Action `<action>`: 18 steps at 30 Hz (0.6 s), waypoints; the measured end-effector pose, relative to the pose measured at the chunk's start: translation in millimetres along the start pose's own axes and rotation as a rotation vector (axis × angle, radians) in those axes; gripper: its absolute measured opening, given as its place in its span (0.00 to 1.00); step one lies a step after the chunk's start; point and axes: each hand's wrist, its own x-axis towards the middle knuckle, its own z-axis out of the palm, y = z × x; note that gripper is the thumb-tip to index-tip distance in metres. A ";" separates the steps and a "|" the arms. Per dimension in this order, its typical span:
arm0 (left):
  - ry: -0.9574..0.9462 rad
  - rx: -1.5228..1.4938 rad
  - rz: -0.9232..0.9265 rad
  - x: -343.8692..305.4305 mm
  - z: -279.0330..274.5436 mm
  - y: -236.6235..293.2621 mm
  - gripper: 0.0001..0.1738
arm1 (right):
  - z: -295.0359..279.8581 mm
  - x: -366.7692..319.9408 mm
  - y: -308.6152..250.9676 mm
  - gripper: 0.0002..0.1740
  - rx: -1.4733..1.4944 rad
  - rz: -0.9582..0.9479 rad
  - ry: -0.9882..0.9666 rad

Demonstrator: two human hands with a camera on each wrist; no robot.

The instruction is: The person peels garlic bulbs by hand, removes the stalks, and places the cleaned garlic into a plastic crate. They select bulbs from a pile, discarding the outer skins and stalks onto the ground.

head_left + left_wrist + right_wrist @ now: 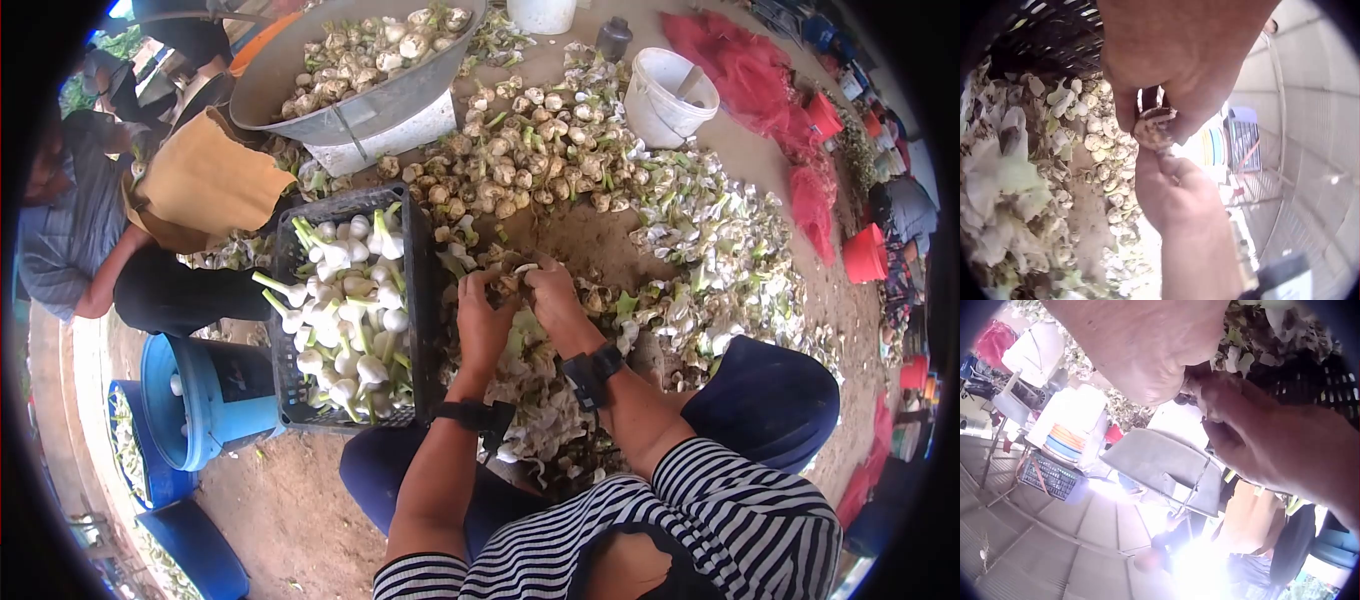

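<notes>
In the head view both hands meet in front of the person's knees, over a heap of peelings. My left hand point(484, 325) grips a dirt-brown garlic bulb point(1155, 129) between thumb and fingers, as the left wrist view shows. From the other side my right hand point(556, 305) pinches at the same bulb, its fingers curled close to the left fingertips. The fingers cover much of the bulb. Left of the hands stands a black crate point(425, 300) holding cleaned white garlic bulbs point(350, 320) with short green stems.
Uncleaned garlic point(520, 150) lies heaped ahead, below a metal tub point(370, 115) of more bulbs. Loose peelings point(720, 230) spread to the right, near a white bucket point(650, 100). A blue bucket point(165, 400) lies at left, near another seated person point(65, 235).
</notes>
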 end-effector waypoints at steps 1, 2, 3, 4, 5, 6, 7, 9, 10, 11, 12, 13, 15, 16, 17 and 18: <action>-0.001 -0.099 -0.040 3.5 -3.2 -1.2 0.19 | 3.1 -0.4 -3.3 0.23 0.011 -0.019 -0.009; -0.039 -0.435 -0.223 6.5 -6.7 -2.9 0.17 | 5.5 -1.6 -6.2 0.24 0.016 -0.041 -0.022; -0.077 -0.772 -0.408 9.1 -10.1 -5.2 0.16 | 6.9 -4.1 -8.6 0.26 0.019 -0.062 -0.035; -0.116 -1.109 -0.594 10.9 -13.6 -4.5 0.14 | 10.1 -8.2 -12.3 0.27 0.023 -0.081 -0.048; -0.092 -1.171 -0.647 11.3 -17.3 -1.5 0.13 | 13.5 -12.9 -14.9 0.28 -0.035 -0.112 -0.080; -0.106 -1.183 -0.649 11.6 -18.3 -5.4 0.13 | 17.2 -18.3 -16.9 0.28 -0.092 -0.143 -0.113; -0.119 -1.193 -0.651 12.5 -19.0 -9.4 0.13 | 19.6 -21.6 -17.6 0.29 -0.148 -0.175 -0.145; -0.130 -1.172 -0.625 13.4 -19.8 -16.0 0.14 | 20.9 -24.1 -21.4 0.26 0.089 -0.057 -0.211; -0.126 -1.142 -0.598 13.2 -20.8 -16.2 0.15 | 22.2 -26.6 -26.4 0.24 0.206 0.003 -0.242; -0.121 -1.112 -0.573 12.9 -21.3 -16.5 0.16 | 21.4 -30.2 -32.6 0.23 0.229 0.076 -0.268; -0.121 -1.020 -0.482 12.8 -19.8 -16.1 0.18 | 19.7 -34.6 -39.4 0.21 0.250 0.151 -0.293; -0.119 -0.927 -0.392 12.8 -17.3 -11.9 0.21 | 20.1 -37.6 -43.8 0.21 0.272 0.226 -0.317; -0.162 -0.763 -0.267 9.2 -12.6 -3.6 0.28 | 11.9 -28.8 -30.2 0.18 0.138 0.175 -0.287; -0.156 -0.719 -0.245 8.5 -12.8 -4.2 0.27 | 9.5 -24.8 -24.5 0.17 0.072 0.149 -0.270; -0.149 -0.675 -0.222 8.8 -13.8 -5.0 0.27 | 6.5 -20.7 -20.1 0.16 0.027 0.087 -0.276; -0.142 -0.630 -0.198 9.8 -14.8 -5.9 0.26 | 3.4 -16.4 -15.8 0.15 -0.017 0.026 -0.282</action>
